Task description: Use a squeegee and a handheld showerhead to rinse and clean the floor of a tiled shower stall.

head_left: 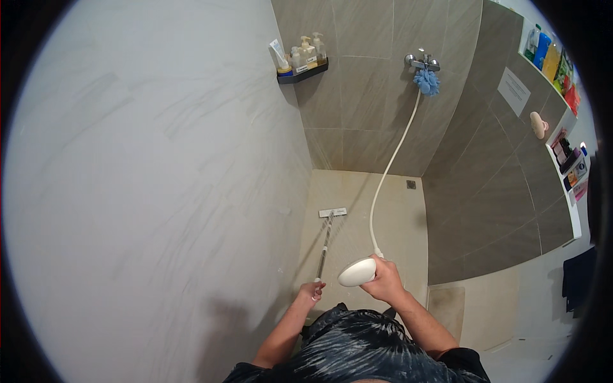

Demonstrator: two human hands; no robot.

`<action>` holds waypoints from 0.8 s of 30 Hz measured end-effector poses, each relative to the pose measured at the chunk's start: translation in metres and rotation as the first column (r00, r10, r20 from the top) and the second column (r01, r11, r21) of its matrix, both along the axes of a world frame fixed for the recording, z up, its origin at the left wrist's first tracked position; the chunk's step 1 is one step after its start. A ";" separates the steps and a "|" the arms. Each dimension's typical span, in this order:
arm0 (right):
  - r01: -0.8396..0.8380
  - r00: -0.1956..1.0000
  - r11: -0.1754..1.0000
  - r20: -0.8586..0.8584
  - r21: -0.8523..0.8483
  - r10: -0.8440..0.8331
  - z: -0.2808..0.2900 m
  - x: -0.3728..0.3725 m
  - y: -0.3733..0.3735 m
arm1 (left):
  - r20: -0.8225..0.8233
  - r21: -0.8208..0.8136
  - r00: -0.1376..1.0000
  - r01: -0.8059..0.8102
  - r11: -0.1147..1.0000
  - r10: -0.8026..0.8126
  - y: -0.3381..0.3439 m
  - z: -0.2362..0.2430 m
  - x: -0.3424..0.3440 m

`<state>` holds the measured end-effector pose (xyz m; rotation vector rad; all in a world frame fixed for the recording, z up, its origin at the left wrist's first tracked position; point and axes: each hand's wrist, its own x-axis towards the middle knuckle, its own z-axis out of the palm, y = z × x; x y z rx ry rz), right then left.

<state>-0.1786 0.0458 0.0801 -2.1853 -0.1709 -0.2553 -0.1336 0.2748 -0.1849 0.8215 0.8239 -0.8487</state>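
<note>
My left hand [311, 292] is closed round the upper part of a long-handled floor squeegee [332, 212]. Its metal pole slants away from me, and its flat white head rests on the beige tiled floor [396, 210] near the left wall. In my right hand [385, 281] is a white shower head [357, 272], held in front of my body. Thin streaks of water spray from it toward the left wall and the floor ahead. A white hose [387, 172] runs from the shower head up to the mixer tap [422, 62] on the far wall.
A blue bath puff [426, 83] hangs under the tap. On the far left corner stands a black shelf [303, 76] with several bottles. A floor drain [411, 184] lies by the far right corner. Along the right, a low curved tiled wall [491, 191] has ledges holding several bottles.
</note>
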 end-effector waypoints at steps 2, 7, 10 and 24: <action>0.026 1.000 1.000 0.007 0.003 -0.026 0.000 0.000 0.000 | 0.014 0.045 0.998 0.063 0.997 -0.064 -0.001 -0.006 -0.009; 0.092 0.996 0.992 -0.013 0.081 -0.091 0.001 -0.004 -0.006 | 0.061 0.043 0.994 0.085 0.995 -0.087 0.006 -0.025 -0.025; 0.113 0.994 0.988 -0.008 0.106 -0.113 0.004 -0.004 -0.010 | 0.042 0.113 0.986 0.155 0.981 -0.161 0.008 -0.027 -0.027; 0.216 0.970 0.927 0.042 0.306 -0.240 0.002 -0.008 -0.071 | 0.150 0.405 0.971 0.110 0.908 -0.185 -0.004 -0.018 -0.040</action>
